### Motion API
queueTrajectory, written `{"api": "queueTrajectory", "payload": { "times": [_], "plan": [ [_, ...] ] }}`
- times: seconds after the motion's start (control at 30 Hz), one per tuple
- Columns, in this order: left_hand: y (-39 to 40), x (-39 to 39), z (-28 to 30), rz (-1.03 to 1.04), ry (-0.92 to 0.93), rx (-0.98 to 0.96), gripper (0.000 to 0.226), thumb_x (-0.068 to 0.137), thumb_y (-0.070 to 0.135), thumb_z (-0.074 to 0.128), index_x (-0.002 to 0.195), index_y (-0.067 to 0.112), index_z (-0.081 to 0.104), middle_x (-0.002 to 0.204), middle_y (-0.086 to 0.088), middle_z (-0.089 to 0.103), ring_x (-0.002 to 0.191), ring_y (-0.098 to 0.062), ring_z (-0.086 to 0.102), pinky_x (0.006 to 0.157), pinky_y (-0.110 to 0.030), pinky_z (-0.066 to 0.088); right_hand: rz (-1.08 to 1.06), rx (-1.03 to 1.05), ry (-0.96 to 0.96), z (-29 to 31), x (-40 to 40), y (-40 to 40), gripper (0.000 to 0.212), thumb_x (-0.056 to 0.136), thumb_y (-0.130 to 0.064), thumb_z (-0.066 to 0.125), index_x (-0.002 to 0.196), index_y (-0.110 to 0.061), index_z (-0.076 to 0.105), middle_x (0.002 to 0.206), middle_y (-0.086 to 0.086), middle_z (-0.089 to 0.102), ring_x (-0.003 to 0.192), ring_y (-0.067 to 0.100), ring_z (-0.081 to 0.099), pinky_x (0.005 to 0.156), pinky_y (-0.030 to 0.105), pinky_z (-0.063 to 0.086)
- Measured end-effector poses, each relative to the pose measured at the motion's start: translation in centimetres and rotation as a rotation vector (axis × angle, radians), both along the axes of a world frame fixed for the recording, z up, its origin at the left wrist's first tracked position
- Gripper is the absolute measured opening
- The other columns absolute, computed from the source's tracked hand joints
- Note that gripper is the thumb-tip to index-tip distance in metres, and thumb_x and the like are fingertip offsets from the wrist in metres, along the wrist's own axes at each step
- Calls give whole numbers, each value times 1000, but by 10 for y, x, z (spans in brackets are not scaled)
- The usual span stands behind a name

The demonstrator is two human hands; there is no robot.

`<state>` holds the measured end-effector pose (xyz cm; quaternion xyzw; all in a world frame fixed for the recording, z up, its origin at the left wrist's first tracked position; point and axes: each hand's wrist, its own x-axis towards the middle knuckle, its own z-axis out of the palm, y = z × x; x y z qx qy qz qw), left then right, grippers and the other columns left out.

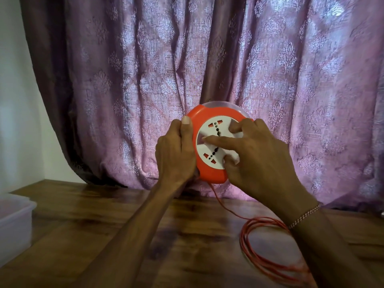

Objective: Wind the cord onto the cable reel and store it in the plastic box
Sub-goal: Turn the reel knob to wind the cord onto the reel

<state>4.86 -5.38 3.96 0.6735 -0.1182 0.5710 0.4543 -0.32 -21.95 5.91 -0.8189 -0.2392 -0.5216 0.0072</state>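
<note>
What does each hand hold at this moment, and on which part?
The left hand grips the cable reel by its orange left rim, thumb on the front. The right hand grips the white socket disc on its face.

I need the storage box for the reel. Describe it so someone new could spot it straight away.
Start at the wooden table below the purple curtain and follow it to the far left edge of the view. The plastic box sits there, cut off by the frame. It is the only pale, translucent thing, far from the orange reel and red cord.
</note>
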Motion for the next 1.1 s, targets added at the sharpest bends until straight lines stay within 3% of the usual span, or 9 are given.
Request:
{"api": "queueTrajectory", "payload": {
  "times": [0.17,0.23,0.4,0.57,0.63,0.73,0.9,1.0,1.1],
  "plan": [
    [0,-4,2,-1,14,-4,50,99,63,22,69,27,39,59,6,51,64,-28,54,61,-46,45,-30,252,-61,-4,2,8,58,76,-72,55,127,-46,58,81,-1,71,81,29,65,60,35,52],
    [-1,-5,3,-3,14,-1,49,99,63,22,69,27,40,60,6,52,66,-30,56,63,-49,47,-63,300,-62,-5,3,10,65,79,-80,47,128,-39,59,72,-1,73,76,28,68,61,36,54],
    [0,-3,2,-19,6,7,50,100,62,22,70,26,41,59,4,53,63,-27,58,60,-48,49,-40,259,-119,-3,1,8,55,84,-71,55,121,-32,65,88,-4,73,86,26,60,56,35,50],
    [3,0,2,-2,-6,-9,50,100,61,23,68,27,39,53,8,48,52,-7,48,53,-35,36,117,106,-14,4,-1,-1,25,88,-31,63,113,-30,66,114,3,59,104,27,48,58,40,53],
    [4,1,1,4,-8,-9,49,101,61,24,67,27,39,53,8,47,52,-6,47,52,-34,35,99,-24,61,5,-2,-3,40,82,-17,57,115,-37,68,130,4,53,114,28,42,69,40,53],
    [4,1,2,11,-20,-6,48,101,60,24,68,27,39,54,7,48,54,-5,48,52,-33,33,39,-133,139,4,-5,1,59,77,-27,34,124,-44,64,149,6,40,126,32,37,86,43,49],
    [2,-1,2,9,-9,21,49,101,60,24,70,26,41,57,6,51,59,-23,54,57,-46,46,11,-105,108,1,-1,1,50,82,-30,44,123,-48,63,137,8,48,121,31,50,73,39,52],
    [-1,-2,1,29,-5,45,47,101,60,24,68,30,37,57,8,48,60,-26,52,58,-47,45,-2,-60,97,-2,-1,0,51,78,-36,43,122,-56,60,124,5,52,97,27,65,59,34,49],
    [-1,-1,0,35,1,51,48,100,61,24,67,29,35,56,7,46,62,-32,53,59,-48,44,3,66,62,-5,1,2,54,77,-50,51,130,-57,50,109,2,63,83,30,68,62,38,54]
  ]
}}
